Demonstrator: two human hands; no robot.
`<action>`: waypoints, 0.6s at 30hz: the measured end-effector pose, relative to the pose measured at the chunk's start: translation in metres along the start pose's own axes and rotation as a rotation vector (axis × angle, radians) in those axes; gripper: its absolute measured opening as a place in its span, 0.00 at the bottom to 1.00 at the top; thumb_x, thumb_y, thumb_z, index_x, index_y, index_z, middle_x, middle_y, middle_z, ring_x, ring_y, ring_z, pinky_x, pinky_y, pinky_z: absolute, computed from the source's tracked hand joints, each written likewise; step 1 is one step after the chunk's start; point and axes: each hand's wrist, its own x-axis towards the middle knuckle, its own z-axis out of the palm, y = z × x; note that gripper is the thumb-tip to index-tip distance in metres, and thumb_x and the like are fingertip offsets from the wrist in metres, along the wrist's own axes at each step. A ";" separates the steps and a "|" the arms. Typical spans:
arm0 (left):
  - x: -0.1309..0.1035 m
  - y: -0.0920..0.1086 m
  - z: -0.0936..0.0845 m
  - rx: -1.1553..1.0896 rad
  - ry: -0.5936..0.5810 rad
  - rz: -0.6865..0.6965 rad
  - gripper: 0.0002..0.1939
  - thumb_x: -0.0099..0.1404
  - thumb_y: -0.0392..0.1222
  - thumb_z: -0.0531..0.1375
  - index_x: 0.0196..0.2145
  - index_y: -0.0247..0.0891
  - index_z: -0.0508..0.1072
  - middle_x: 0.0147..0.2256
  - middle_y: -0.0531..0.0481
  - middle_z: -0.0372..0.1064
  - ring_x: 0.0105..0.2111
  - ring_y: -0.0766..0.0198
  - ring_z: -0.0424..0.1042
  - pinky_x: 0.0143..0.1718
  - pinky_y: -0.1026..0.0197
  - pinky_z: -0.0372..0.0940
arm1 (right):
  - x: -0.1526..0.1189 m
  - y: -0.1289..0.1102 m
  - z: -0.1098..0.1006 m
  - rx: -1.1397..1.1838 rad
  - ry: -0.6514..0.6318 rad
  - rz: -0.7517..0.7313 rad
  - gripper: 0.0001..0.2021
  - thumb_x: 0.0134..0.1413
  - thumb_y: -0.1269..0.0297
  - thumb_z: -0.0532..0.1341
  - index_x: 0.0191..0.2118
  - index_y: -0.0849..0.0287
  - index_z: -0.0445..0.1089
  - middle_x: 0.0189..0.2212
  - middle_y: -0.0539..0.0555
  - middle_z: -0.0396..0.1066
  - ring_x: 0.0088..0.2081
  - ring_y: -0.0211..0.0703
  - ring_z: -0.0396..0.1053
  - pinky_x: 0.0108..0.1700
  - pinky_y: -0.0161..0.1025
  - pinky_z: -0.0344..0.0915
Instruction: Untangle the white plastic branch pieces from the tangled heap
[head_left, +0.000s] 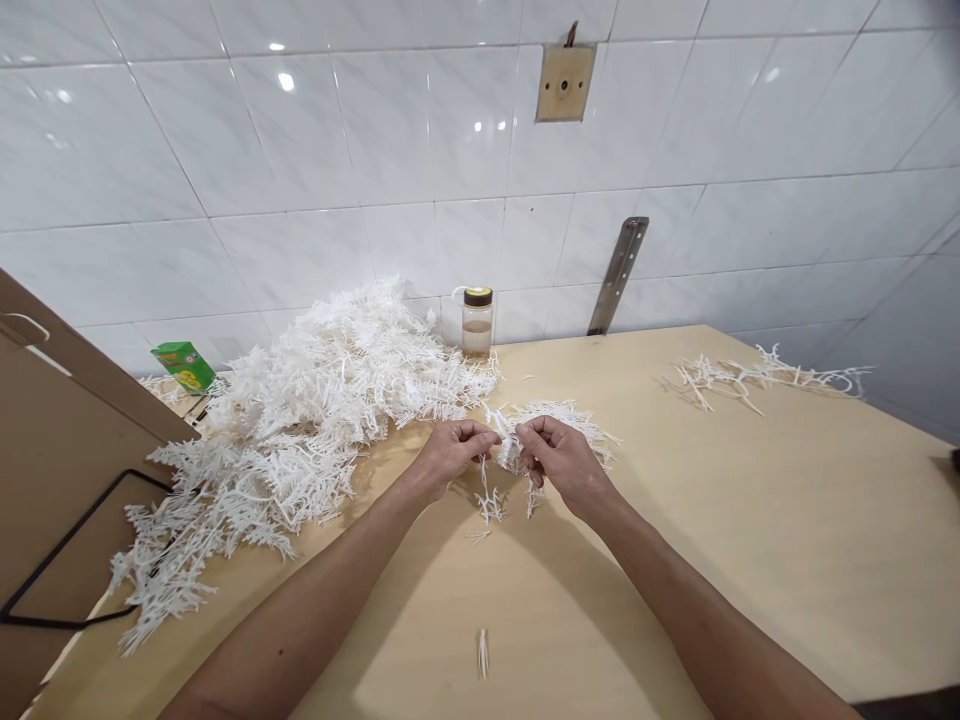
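My left hand (455, 452) is pinched on a thin white plastic branch (489, 497) that dangles below the fingertips. Close beside it, my right hand (559, 458) is also closed, with a small white sprig (533, 497) hanging beneath its fingers. Just behind both hands lies a small pile of white branched sprigs (574, 418). A much larger heap of white plastic branches (337, 370) spreads over the left side of the table. Nearer to me, a few short white stems (483, 653) lie together on the wood.
A clear bottle with a dark lid (477, 325) stands against the tiled wall. Loose white branches (750, 377) lie at the back right of the wooden table (787, 520). At left are a green box (184, 367), a brown cardboard panel (67, 480) and a black wire frame (56, 545).
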 end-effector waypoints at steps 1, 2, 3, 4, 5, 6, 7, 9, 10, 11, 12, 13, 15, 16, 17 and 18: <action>0.000 0.000 0.000 0.000 0.008 0.006 0.15 0.51 0.51 0.68 0.23 0.35 0.76 0.24 0.48 0.71 0.27 0.65 0.66 0.35 0.61 0.60 | 0.001 0.001 0.000 -0.010 -0.002 0.000 0.20 0.53 0.44 0.63 0.31 0.58 0.65 0.18 0.46 0.64 0.16 0.33 0.59 0.19 0.33 0.59; 0.000 0.000 0.000 -0.005 0.015 0.016 0.15 0.51 0.51 0.68 0.23 0.35 0.75 0.24 0.49 0.71 0.27 0.65 0.66 0.35 0.61 0.60 | 0.001 0.001 0.000 -0.018 -0.003 0.000 0.20 0.53 0.44 0.63 0.31 0.58 0.65 0.18 0.46 0.64 0.16 0.33 0.59 0.19 0.33 0.59; 0.001 0.000 0.000 -0.015 0.023 0.031 0.15 0.51 0.51 0.68 0.23 0.35 0.75 0.24 0.49 0.70 0.27 0.65 0.66 0.35 0.61 0.60 | 0.001 0.000 -0.001 -0.025 0.003 -0.003 0.20 0.53 0.45 0.63 0.31 0.58 0.66 0.18 0.46 0.65 0.16 0.33 0.60 0.18 0.33 0.59; 0.002 0.000 -0.001 -0.030 0.034 0.047 0.15 0.51 0.50 0.68 0.23 0.35 0.75 0.24 0.49 0.70 0.27 0.65 0.66 0.35 0.61 0.60 | 0.001 -0.002 -0.002 -0.029 0.018 -0.012 0.19 0.53 0.45 0.63 0.32 0.59 0.67 0.19 0.47 0.66 0.16 0.32 0.59 0.18 0.33 0.60; 0.003 -0.001 -0.002 -0.051 0.056 0.064 0.14 0.51 0.50 0.67 0.24 0.35 0.75 0.24 0.50 0.69 0.27 0.66 0.65 0.34 0.61 0.60 | 0.000 -0.007 -0.004 -0.027 0.023 -0.022 0.19 0.54 0.45 0.63 0.32 0.59 0.67 0.20 0.47 0.68 0.16 0.32 0.60 0.18 0.32 0.60; 0.005 -0.001 -0.004 -0.076 0.090 0.082 0.14 0.51 0.49 0.67 0.24 0.35 0.74 0.24 0.51 0.68 0.27 0.66 0.65 0.34 0.62 0.60 | -0.003 -0.013 -0.006 -0.023 -0.002 -0.027 0.19 0.54 0.46 0.63 0.32 0.59 0.68 0.21 0.49 0.70 0.16 0.32 0.60 0.18 0.32 0.61; 0.007 -0.001 -0.006 -0.100 0.135 0.094 0.13 0.51 0.48 0.67 0.25 0.35 0.74 0.24 0.51 0.67 0.26 0.67 0.64 0.33 0.62 0.60 | -0.007 -0.021 -0.008 -0.015 -0.062 -0.024 0.18 0.53 0.47 0.64 0.32 0.60 0.69 0.23 0.50 0.72 0.17 0.32 0.62 0.19 0.32 0.63; 0.012 -0.002 -0.012 -0.132 0.233 0.105 0.11 0.51 0.47 0.66 0.24 0.36 0.73 0.22 0.53 0.66 0.25 0.68 0.63 0.33 0.62 0.59 | -0.020 -0.037 -0.008 0.015 -0.545 0.094 0.19 0.51 0.48 0.66 0.34 0.61 0.73 0.29 0.55 0.76 0.21 0.37 0.69 0.21 0.34 0.67; 0.014 -0.002 -0.015 -0.142 0.268 0.100 0.11 0.51 0.46 0.66 0.24 0.36 0.72 0.22 0.53 0.65 0.25 0.68 0.63 0.33 0.62 0.59 | -0.028 -0.044 -0.006 0.032 -0.841 0.215 0.20 0.48 0.49 0.68 0.37 0.62 0.74 0.32 0.57 0.77 0.24 0.40 0.73 0.22 0.35 0.70; 0.015 -0.002 -0.018 -0.150 0.288 0.092 0.11 0.51 0.46 0.66 0.24 0.36 0.72 0.21 0.54 0.64 0.24 0.68 0.62 0.32 0.62 0.58 | -0.038 -0.048 -0.001 0.064 -1.067 0.337 0.22 0.46 0.49 0.69 0.41 0.62 0.75 0.34 0.58 0.77 0.27 0.42 0.75 0.24 0.36 0.71; 0.016 -0.001 -0.020 -0.155 0.299 0.082 0.11 0.52 0.46 0.65 0.23 0.36 0.71 0.20 0.54 0.64 0.24 0.69 0.61 0.32 0.62 0.58 | -0.047 -0.050 0.005 0.091 -1.255 0.444 0.24 0.45 0.49 0.69 0.43 0.63 0.75 0.36 0.59 0.78 0.30 0.44 0.76 0.27 0.37 0.73; 0.017 -0.001 -0.022 -0.157 0.303 0.071 0.10 0.52 0.45 0.65 0.23 0.36 0.71 0.20 0.54 0.63 0.23 0.69 0.61 0.31 0.62 0.57 | -0.056 -0.048 0.012 0.113 -1.363 0.499 0.25 0.44 0.47 0.69 0.43 0.63 0.76 0.36 0.59 0.78 0.31 0.43 0.77 0.30 0.37 0.74; 0.018 0.000 -0.025 -0.153 0.309 0.062 0.10 0.52 0.45 0.64 0.22 0.37 0.70 0.20 0.54 0.64 0.23 0.69 0.60 0.31 0.62 0.56 | -0.068 -0.037 0.026 0.105 -1.422 0.464 0.24 0.43 0.47 0.69 0.42 0.63 0.76 0.34 0.57 0.78 0.32 0.40 0.77 0.36 0.34 0.74; 0.018 0.000 -0.026 -0.146 0.313 0.064 0.09 0.52 0.44 0.64 0.22 0.37 0.70 0.20 0.53 0.64 0.23 0.68 0.60 0.31 0.62 0.56 | -0.070 -0.030 0.031 0.113 -1.369 0.452 0.23 0.46 0.48 0.68 0.42 0.62 0.76 0.33 0.56 0.78 0.31 0.38 0.76 0.37 0.34 0.73; 0.018 0.000 -0.027 -0.139 0.316 0.067 0.09 0.52 0.43 0.63 0.21 0.37 0.69 0.20 0.53 0.65 0.23 0.68 0.60 0.31 0.62 0.56 | -0.069 -0.022 0.035 0.124 -1.313 0.451 0.22 0.49 0.48 0.67 0.43 0.62 0.76 0.33 0.56 0.78 0.31 0.38 0.76 0.39 0.35 0.73; 0.018 0.001 -0.027 -0.136 0.318 0.070 0.09 0.52 0.43 0.62 0.21 0.37 0.69 0.20 0.52 0.66 0.23 0.67 0.61 0.31 0.61 0.56 | -0.065 -0.014 0.036 0.123 -1.232 0.419 0.21 0.51 0.49 0.66 0.44 0.62 0.75 0.34 0.56 0.78 0.33 0.39 0.77 0.41 0.37 0.73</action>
